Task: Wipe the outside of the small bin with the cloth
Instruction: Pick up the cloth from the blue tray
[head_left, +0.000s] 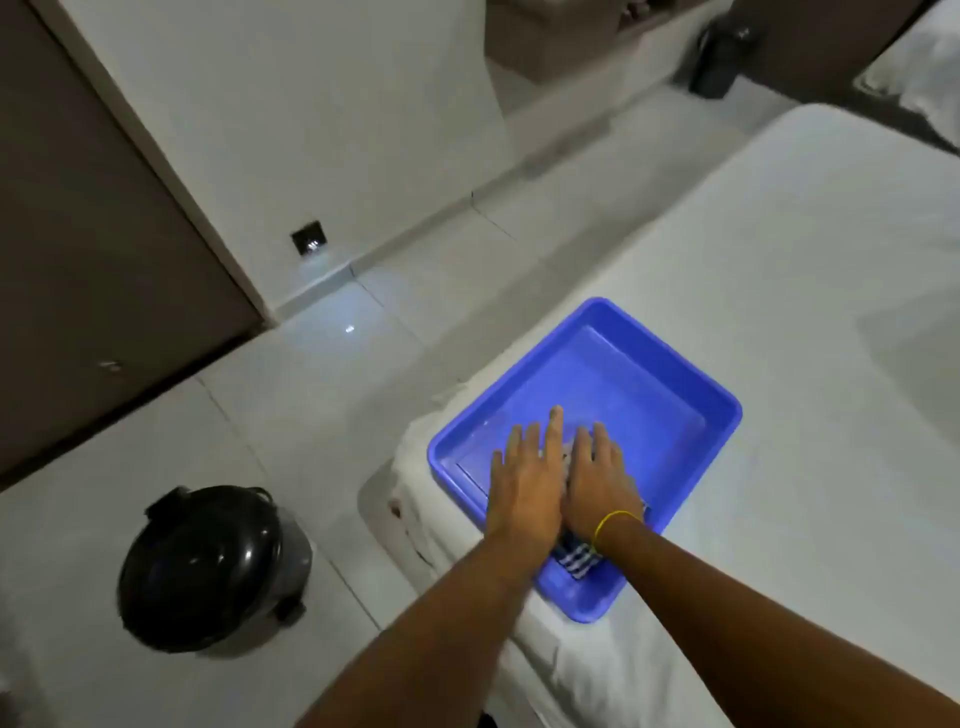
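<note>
A small pedal bin (208, 566) with a glossy black domed lid and grey body stands on the floor at lower left, apart from both hands. A blue-and-white striped cloth (577, 560) lies in the near end of a blue plastic tray (722, 410) on the bed corner. My left hand (524, 483) and my right hand (597, 478) lie side by side, palms down and fingers spread, pressing flat on the cloth. Most of the cloth is hidden under them. A yellow band circles my right wrist.
The tray sits on a white bed (779, 291) that fills the right side. Pale floor tiles (322, 405) run between bed and wall. A brown door (88, 244) is at left, a dark bottle (719, 57) stands far back, and a small black wall plate (309, 238) sits low.
</note>
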